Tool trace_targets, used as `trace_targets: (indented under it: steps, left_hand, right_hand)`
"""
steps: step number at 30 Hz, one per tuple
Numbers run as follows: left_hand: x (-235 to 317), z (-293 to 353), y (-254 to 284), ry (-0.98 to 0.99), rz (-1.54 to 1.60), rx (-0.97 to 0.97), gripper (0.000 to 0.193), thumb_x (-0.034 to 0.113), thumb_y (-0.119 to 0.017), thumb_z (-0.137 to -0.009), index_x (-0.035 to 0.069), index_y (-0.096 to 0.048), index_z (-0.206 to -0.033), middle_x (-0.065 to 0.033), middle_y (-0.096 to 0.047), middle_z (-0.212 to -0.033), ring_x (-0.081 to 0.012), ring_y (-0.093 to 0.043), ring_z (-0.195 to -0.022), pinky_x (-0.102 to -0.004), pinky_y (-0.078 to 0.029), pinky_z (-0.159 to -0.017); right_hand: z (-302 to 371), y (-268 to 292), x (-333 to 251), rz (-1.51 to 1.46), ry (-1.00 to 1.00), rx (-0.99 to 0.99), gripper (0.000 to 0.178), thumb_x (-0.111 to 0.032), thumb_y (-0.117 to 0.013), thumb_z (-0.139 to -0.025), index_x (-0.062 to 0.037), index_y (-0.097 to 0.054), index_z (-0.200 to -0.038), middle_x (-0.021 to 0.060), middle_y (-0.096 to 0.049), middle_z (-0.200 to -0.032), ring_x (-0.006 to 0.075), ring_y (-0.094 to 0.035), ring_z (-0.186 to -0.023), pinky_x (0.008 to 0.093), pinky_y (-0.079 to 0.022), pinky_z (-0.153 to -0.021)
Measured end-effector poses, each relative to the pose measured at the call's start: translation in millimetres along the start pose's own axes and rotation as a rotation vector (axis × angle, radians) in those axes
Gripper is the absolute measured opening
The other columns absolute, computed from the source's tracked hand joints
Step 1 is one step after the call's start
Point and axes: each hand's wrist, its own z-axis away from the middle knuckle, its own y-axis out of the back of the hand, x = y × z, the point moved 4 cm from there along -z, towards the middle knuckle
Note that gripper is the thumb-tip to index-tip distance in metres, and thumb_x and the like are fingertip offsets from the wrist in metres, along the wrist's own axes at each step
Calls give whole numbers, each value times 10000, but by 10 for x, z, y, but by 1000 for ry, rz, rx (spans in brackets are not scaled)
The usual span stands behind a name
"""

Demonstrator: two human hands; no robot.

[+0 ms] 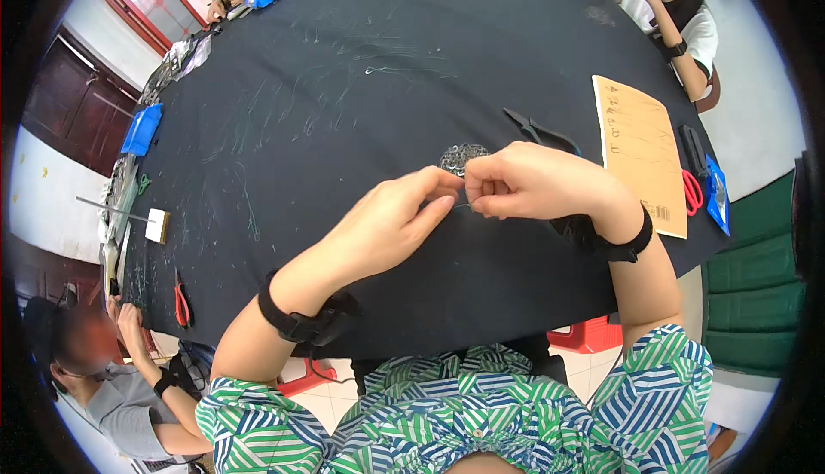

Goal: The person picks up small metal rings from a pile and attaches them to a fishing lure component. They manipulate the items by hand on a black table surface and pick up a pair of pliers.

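My left hand [391,216] and my right hand [533,183] meet above the black-covered table, fingertips almost touching. Each is closed in a pinch. Between them shows a short bit of thin, pale green thread [462,206]; its ends are hidden by my fingers. Just beyond my fingertips lies a small heap of shiny metal rings [462,158], partly covered by my right hand. Dark-handled pliers [541,132] rest on the cloth past my right wrist.
To the right lie a brown paper notebook [640,152], red-handled scissors [693,192] and a blue packet [717,197]. Red-handled pliers [181,300], a white block with a rod [157,225] and a blue bin [143,129] are at left. Loose threads [249,199] litter the cloth. Other people sit around the table.
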Motion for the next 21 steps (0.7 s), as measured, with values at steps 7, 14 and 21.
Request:
trace_targets:
  steps: [7,14,21]
  left_hand:
    - [-216,-126,-153,195,321,-45,240,256,-551,-1024,29,-621,-1058,27,-575,-827,-37,-507,-720,-221,-431,-631]
    - [-288,-101,-169,189,456,14,140,185,-607,-993,48,-608,-970,54,-573,-832,-6,-478,-736,-193,-395,-648]
    - [-405,-61,-157,166,647,136,117,166,-599,-998,52,-589,-971,64,-574,-844,3,-472,-735,-184,-384,-642]
  right_hand:
    - [0,24,-17,22,-92,46,144,-137,-628,-863,7,-631,-875,140,-656,-713,257,-646,-649,362,-487,-620]
    - [-2,35,-76,-7,-64,172,138,-125,-644,-865,5,-598,-869,148,-645,-715,262,-638,-643,357,-480,-596]
    - [-48,42,-107,38,-84,343,140,-130,-665,-873,-5,-601,-876,141,-637,-705,257,-636,-635,353,-474,-580]
